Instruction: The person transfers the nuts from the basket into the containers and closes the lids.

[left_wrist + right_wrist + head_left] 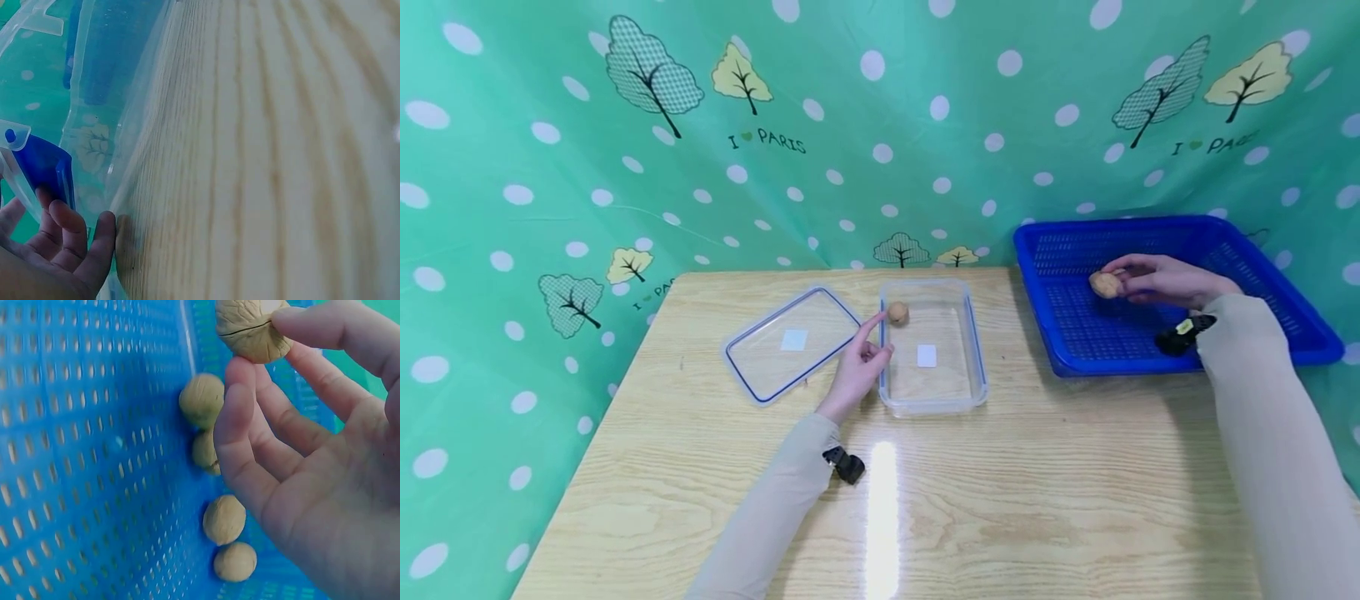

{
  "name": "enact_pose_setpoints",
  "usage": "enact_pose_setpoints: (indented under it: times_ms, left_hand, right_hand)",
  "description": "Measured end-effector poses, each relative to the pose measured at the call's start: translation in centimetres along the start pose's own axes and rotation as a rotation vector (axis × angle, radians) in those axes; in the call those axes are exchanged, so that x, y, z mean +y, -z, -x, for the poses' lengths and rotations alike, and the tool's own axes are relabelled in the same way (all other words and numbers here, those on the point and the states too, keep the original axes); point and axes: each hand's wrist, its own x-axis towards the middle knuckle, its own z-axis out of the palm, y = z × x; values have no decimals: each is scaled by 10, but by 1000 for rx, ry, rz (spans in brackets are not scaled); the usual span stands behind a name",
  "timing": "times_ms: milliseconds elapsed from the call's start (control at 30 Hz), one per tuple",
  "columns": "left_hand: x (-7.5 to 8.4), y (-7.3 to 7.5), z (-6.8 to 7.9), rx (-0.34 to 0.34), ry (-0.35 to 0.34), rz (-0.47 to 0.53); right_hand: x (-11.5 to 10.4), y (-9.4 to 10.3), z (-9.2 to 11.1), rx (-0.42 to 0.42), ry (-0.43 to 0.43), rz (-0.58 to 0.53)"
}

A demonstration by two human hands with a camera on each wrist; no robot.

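Observation:
My right hand (1176, 282) pinches a walnut (1105, 285) between thumb and fingertips, over the blue plastic basket (1120, 367). The right wrist view shows the seam of that walnut (250, 328) up close, with several more walnuts (224, 519) lying in the basket below the fingers. At the left side of a clear plastic container (932, 407) is my left hand (856, 371), index finger stretched along the rim. Its fingertips (106, 225) are beside the container's blue side clip (47, 172) in the left wrist view. One walnut (897, 313) sits in the container's far left corner.
The clear lid (820, 325) with a blue seal lies on the wooden table (1000, 500), slanted to the left of the container. A green dotted curtain (850, 192) hangs behind the table. Each wrist carries a small black camera (846, 464).

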Motion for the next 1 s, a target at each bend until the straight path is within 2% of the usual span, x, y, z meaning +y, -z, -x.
enact_pose_setpoints:
  times_ms: [100,167,367,533,667,1000]
  left_hand:
    - [-2,2,-2,-15,35,35]
    - [-9,3,-5,-17,56,67]
    - [-31,0,-15,22,57,59]
    - [-31,-2,-16,48,60,40]
    - [-24,-1,-16,26,61,38]
    - [-29,1,-18,8,57,38]
  right_hand:
    - [-8,-6,-1,18,45,6]
    - [-13,-9,-1,37,73,16]
    - [-28,-15,-1,102,76,24]
    - [-36,-19,1,125,58,28]
    - [-42,-23,2,148,47,41]
    - [-53,-34,5,156,84,87]
